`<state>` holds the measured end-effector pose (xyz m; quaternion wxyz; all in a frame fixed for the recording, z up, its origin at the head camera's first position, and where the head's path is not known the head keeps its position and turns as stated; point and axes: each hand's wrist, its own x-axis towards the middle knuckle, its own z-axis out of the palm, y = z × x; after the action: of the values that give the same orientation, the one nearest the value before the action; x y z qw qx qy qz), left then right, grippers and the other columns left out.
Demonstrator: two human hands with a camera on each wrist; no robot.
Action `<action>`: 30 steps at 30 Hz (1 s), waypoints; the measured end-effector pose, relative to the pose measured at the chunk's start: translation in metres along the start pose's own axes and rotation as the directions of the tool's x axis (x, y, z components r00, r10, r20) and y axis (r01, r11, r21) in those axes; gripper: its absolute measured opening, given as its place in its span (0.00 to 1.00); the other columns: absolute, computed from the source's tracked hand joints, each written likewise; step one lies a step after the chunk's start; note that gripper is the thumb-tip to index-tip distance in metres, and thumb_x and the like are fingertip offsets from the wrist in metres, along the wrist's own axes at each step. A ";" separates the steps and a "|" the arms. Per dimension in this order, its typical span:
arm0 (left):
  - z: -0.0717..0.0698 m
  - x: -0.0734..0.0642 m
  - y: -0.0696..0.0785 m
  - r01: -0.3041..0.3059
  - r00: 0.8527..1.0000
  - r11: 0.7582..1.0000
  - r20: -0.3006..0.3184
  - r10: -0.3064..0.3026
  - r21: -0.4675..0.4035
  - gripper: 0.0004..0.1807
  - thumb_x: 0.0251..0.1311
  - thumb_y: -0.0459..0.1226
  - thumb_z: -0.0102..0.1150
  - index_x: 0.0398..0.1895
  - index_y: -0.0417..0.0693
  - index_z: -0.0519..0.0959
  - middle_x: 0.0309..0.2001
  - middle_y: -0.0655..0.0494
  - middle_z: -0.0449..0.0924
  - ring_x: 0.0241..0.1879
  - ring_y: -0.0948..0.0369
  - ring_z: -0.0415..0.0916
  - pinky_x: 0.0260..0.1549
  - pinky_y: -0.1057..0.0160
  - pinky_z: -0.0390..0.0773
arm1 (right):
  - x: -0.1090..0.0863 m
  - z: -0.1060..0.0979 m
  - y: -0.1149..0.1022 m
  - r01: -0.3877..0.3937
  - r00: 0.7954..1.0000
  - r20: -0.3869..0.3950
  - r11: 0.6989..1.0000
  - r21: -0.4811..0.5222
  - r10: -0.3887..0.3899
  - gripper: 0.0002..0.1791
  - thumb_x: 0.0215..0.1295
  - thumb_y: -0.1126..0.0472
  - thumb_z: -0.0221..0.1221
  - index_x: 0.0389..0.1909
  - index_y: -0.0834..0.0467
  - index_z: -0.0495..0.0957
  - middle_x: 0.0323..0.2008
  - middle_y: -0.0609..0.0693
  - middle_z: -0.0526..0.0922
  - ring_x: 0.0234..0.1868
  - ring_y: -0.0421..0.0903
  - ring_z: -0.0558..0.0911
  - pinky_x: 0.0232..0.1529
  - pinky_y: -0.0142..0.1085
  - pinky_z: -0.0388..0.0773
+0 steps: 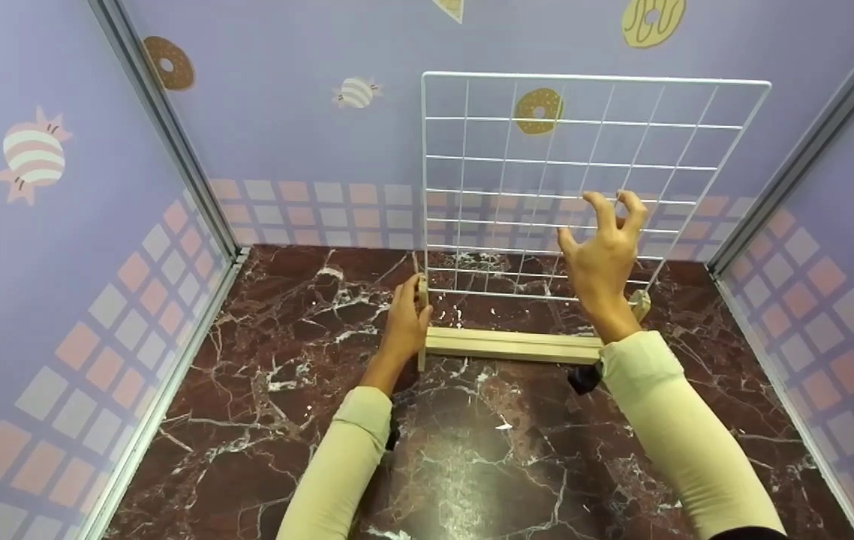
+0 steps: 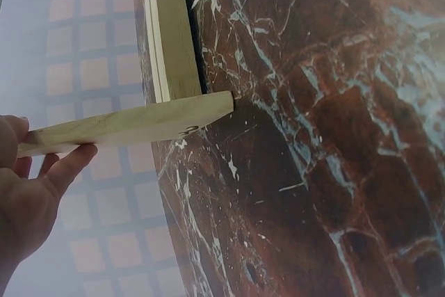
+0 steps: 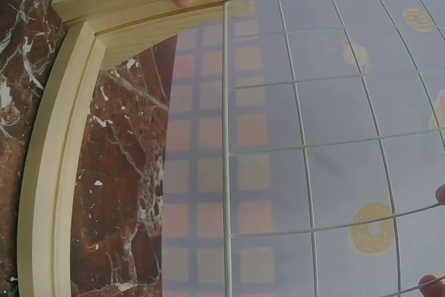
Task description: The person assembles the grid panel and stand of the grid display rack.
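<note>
A white wire grid panel leans upright in the head view, its lower edge behind a pale wooden bar. My left hand grips the upright wooden end piece at the bar's left end, thumb and fingers on its opposite sides. In the right wrist view, this grooved end piece meets the bar at a corner, and the grid's lower corner is beside its far end. My right hand holds the grid's wires right of centre with bent fingers. Its forearm hides part of the right wooden end piece.
A dark marbled surface lies under the wooden frame. Purple patterned panels rise at the back and both sides, with grey metal strips at the corners. A small black object sits beside the right sleeve. White specks dot the surface.
</note>
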<state>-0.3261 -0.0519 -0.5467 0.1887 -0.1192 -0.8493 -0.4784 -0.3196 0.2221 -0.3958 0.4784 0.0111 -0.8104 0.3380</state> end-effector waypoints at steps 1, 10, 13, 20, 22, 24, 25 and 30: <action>-0.001 0.000 -0.001 0.002 1.000 1.000 0.009 -0.002 0.004 0.33 0.62 0.25 0.60 0.71 0.36 0.65 0.58 0.36 0.73 0.58 0.43 0.77 0.62 0.47 0.79 | -0.001 0.000 0.001 0.000 1.000 0.000 1.000 -0.001 0.000 0.29 0.49 0.64 0.75 0.55 0.55 0.79 0.63 0.64 0.67 0.53 0.58 0.76 0.53 0.50 0.84; -0.015 0.011 0.009 0.004 1.000 1.000 -0.015 -0.004 -0.020 0.38 0.61 0.35 0.66 0.73 0.38 0.62 0.62 0.36 0.67 0.58 0.43 0.74 0.60 0.47 0.80 | -0.005 0.003 0.005 -0.007 1.000 0.000 1.000 0.002 0.007 0.30 0.48 0.64 0.76 0.55 0.55 0.79 0.62 0.64 0.68 0.50 0.58 0.77 0.51 0.51 0.85; -0.024 0.023 0.026 0.034 0.997 0.999 -0.074 -0.032 0.024 0.40 0.61 0.42 0.67 0.74 0.42 0.63 0.66 0.39 0.66 0.61 0.44 0.74 0.61 0.48 0.79 | -0.006 0.003 0.006 0.000 1.000 -0.003 1.000 -0.007 0.000 0.30 0.48 0.64 0.76 0.55 0.55 0.79 0.62 0.65 0.68 0.49 0.58 0.77 0.50 0.51 0.85; -0.041 0.048 0.081 0.060 0.985 0.993 -0.170 -0.043 0.098 0.43 0.62 0.51 0.65 0.77 0.51 0.60 0.65 0.47 0.70 0.55 0.49 0.78 0.47 0.52 0.84 | -0.009 0.003 0.010 -0.001 1.000 0.006 1.000 -0.015 0.001 0.28 0.50 0.63 0.75 0.55 0.56 0.79 0.62 0.65 0.68 0.52 0.59 0.77 0.55 0.51 0.83; -0.043 0.053 0.097 0.052 0.982 0.995 -0.183 -0.035 0.087 0.46 0.61 0.51 0.66 0.79 0.50 0.56 0.65 0.47 0.71 0.54 0.50 0.77 0.46 0.54 0.85 | -0.010 0.004 0.010 0.000 1.000 0.006 1.000 -0.015 0.000 0.28 0.50 0.63 0.74 0.54 0.55 0.79 0.62 0.65 0.68 0.52 0.59 0.76 0.55 0.51 0.83; -0.044 0.059 0.111 0.040 0.981 0.997 -0.194 -0.025 0.073 0.50 0.61 0.50 0.67 0.81 0.49 0.52 0.65 0.46 0.71 0.55 0.51 0.77 0.45 0.55 0.85 | -0.010 0.004 0.009 -0.002 1.000 0.005 1.000 -0.012 0.002 0.28 0.50 0.62 0.75 0.54 0.55 0.79 0.62 0.65 0.68 0.51 0.59 0.76 0.54 0.52 0.83; -0.044 0.061 0.118 0.033 0.980 0.997 -0.199 -0.020 0.066 0.51 0.61 0.50 0.68 0.81 0.48 0.50 0.65 0.46 0.71 0.56 0.51 0.76 0.45 0.57 0.85 | -0.011 0.003 0.009 -0.005 1.000 0.004 1.000 -0.008 0.005 0.28 0.50 0.62 0.75 0.54 0.55 0.79 0.62 0.65 0.68 0.51 0.58 0.76 0.53 0.52 0.82; -0.042 0.072 0.143 0.019 0.977 0.997 -0.211 -0.005 0.068 0.56 0.59 0.49 0.69 0.83 0.51 0.43 0.70 0.46 0.66 0.57 0.52 0.76 0.37 0.64 0.84 | -0.010 0.004 0.007 -0.016 1.000 0.016 1.000 0.007 0.016 0.28 0.50 0.64 0.74 0.54 0.56 0.79 0.62 0.64 0.67 0.51 0.58 0.76 0.54 0.53 0.82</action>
<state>-0.3279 -0.0131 -0.3859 0.2789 -0.0560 -0.8415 -0.4593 -0.3194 0.2226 -0.4084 0.4693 0.0087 -0.8130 0.3445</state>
